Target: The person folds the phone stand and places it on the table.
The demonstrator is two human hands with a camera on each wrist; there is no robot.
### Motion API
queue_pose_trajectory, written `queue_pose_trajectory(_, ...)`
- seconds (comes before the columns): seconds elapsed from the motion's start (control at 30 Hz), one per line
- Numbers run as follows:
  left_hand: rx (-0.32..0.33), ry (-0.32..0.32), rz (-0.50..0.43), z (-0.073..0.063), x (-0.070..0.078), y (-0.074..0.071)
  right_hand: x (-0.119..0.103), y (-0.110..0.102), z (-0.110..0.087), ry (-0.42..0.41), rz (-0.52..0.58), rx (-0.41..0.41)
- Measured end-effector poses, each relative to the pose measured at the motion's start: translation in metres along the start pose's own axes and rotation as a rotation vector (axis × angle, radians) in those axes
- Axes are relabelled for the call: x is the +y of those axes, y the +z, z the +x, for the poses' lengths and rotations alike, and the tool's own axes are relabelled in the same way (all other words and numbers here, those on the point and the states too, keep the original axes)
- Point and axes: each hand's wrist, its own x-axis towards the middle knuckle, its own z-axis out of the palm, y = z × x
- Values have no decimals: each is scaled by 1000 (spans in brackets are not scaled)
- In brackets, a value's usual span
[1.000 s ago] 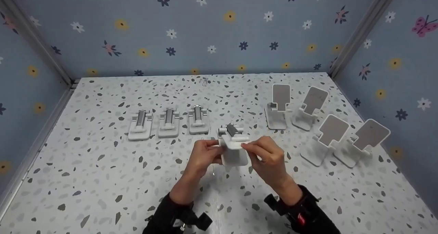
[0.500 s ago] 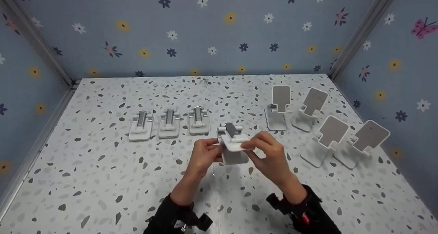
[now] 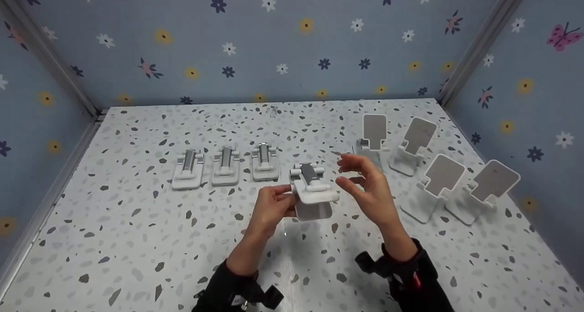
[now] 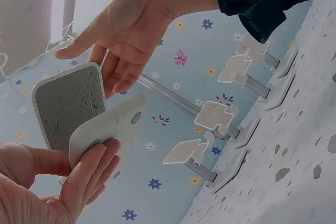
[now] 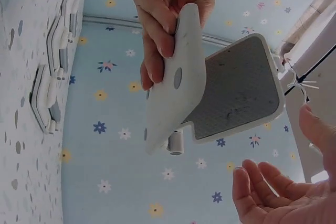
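My left hand (image 3: 272, 208) grips a white folding phone stand (image 3: 315, 193) by its left side, in front of me over the table. Its grey-padded plate (image 4: 71, 103) is partly swung apart from the white base (image 5: 178, 85), as both wrist views show. Thumb on one side and fingers along the base, the left hand carries it alone. Just right of the stand, my right hand (image 3: 372, 191) is apart from it, fingers loosely bent with nothing between them. In the left wrist view the right hand (image 4: 128, 30) hovers near the plate's edge.
Three folded phone stands (image 3: 188, 169) lie in a row to the left on the speckled table (image 3: 137, 239). Several unfolded stands (image 3: 445, 174) stand at the right, the nearest of them behind my right hand. Flower-patterned walls (image 3: 283, 43) enclose the back and sides.
The right hand has let go of the stand's plate and moved up and to the right, its fingers spreading. The left hand keeps its hold in nearly the same place.
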Motion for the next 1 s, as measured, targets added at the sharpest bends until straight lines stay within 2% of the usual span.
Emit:
queue_pose_trajectory(0.13,-8,9,20,-1,1,-1,7,-1,5,167,160,-92)
queue_pose_trajectory(0.23,-11,13,34,-1,1,-2,13,-2,7,266,230,-168)
queue_pose_trajectory(0.43,-6,15,29,-1,1,-2,25,-2,8,374,296,-356)
queue_pose_trajectory(0.53,-5,14,28,-1,1,-2,28,-1,8,426,357,-420)
queue_pose_trajectory(0.67,3,11,18,-1,2,-2,30,1,8,496,434,-433)
queue_pose_trajectory(0.83,-3,16,-1,-2,4,-2,30,3,9,533,534,-410)
queue_pose_trajectory(1.0,-41,-16,-84,-5,9,-3,30,4,9,552,517,-335)
